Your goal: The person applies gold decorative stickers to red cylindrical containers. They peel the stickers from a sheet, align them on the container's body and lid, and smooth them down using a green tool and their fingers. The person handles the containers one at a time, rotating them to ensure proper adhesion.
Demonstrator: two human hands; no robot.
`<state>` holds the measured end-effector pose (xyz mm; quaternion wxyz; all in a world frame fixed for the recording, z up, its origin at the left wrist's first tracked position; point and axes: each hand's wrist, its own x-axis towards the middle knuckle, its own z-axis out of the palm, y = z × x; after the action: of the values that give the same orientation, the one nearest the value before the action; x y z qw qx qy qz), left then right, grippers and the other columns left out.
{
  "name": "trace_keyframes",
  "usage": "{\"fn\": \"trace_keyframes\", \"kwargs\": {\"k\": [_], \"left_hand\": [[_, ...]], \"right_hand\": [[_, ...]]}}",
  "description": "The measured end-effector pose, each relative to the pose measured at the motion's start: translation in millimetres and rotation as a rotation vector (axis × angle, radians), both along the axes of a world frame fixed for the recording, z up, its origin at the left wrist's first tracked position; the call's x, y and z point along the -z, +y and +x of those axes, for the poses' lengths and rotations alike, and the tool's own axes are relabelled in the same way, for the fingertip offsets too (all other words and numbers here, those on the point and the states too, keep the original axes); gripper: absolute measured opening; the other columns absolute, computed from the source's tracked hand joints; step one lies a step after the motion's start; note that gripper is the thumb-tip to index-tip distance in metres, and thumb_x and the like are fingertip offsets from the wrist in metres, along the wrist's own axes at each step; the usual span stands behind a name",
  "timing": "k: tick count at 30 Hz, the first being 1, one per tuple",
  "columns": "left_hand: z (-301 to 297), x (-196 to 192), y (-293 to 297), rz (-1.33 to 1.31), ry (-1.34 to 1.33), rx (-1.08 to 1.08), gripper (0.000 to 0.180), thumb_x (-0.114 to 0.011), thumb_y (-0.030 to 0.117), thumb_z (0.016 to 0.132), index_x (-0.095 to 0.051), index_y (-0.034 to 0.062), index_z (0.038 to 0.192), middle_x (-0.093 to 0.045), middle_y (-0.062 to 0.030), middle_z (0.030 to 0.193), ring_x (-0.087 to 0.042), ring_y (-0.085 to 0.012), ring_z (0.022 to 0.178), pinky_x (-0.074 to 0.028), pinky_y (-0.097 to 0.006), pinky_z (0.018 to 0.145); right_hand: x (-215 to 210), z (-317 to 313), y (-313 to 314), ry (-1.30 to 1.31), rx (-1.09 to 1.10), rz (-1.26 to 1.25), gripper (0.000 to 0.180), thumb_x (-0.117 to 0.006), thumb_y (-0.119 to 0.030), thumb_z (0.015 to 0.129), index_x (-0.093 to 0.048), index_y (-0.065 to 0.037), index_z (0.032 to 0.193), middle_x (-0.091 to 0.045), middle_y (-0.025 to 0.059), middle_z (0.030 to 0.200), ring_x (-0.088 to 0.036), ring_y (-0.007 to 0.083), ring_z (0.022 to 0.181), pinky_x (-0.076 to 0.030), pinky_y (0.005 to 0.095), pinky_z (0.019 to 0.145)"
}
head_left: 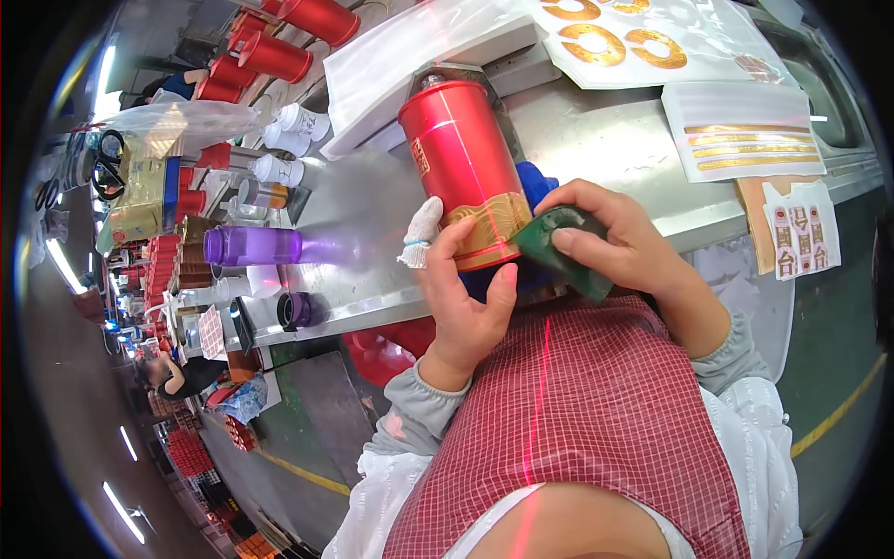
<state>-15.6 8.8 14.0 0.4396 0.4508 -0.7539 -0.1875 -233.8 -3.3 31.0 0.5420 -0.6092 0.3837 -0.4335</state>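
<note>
A tall red bottle [458, 158] with a gold band near its base lies tilted on the steel workbench [605, 140]. My left hand [463, 303] grips the bottle's lower end from below; a white wrap covers one fingertip. My right hand [610, 244] presses a dark green cloth pad [549, 244] against the gold band on the bottle's right side. A blue support [535, 182] shows behind the bottle. A thin red laser line runs along the bottle and down my checked apron.
Sheets of gold ring stickers [615, 42] and gold strip stickers [750, 140] lie on the bench to the right. A purple bottle [253, 246], white bottles [298, 121] and more red bottles [279, 56] sit to the left. A person [177, 373] works farther down the line.
</note>
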Motion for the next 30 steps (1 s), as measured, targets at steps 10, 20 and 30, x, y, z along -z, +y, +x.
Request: {"fn": "trace_keyframes", "kwargs": {"k": [10,20,30], "left_hand": [[-5,-2,-2,0.085,0.229,0.037,0.036,-0.056,0.021,0.094,-0.05,-0.0026,0.121,-0.043,-0.0227,0.134,-0.049,-0.0226,0.109,-0.04,-0.031,0.091],[-11,1,-2,0.086,0.294,0.052,0.038,-0.053,0.024,0.097,-0.048,-0.0037,0.122,-0.046,-0.0212,0.131,-0.051,-0.0212,0.107,-0.041,-0.032,0.092],[13,5,7,-0.222,-0.125,0.061,0.039,-0.043,0.035,0.101,-0.054,0.001,0.116,-0.046,-0.0218,0.137,-0.034,-0.035,0.134,-0.022,-0.048,0.112]], "right_hand": [[13,4,13,0.365,0.225,-0.538,0.047,-0.056,0.004,0.082,-0.053,0.0,0.128,-0.054,0.0236,0.123,-0.057,0.0349,0.104,-0.047,0.0389,0.092],[20,21,25,0.497,0.161,-0.698,0.059,-0.061,0.005,0.072,-0.052,-0.001,0.13,-0.049,0.0266,0.13,-0.051,0.0404,0.114,-0.043,0.0441,0.097],[31,18,27,0.384,0.177,-0.62,0.061,-0.06,0.01,0.07,-0.052,0.0,0.13,-0.051,0.0241,0.128,-0.051,0.0409,0.114,-0.044,0.0435,0.097]]}}
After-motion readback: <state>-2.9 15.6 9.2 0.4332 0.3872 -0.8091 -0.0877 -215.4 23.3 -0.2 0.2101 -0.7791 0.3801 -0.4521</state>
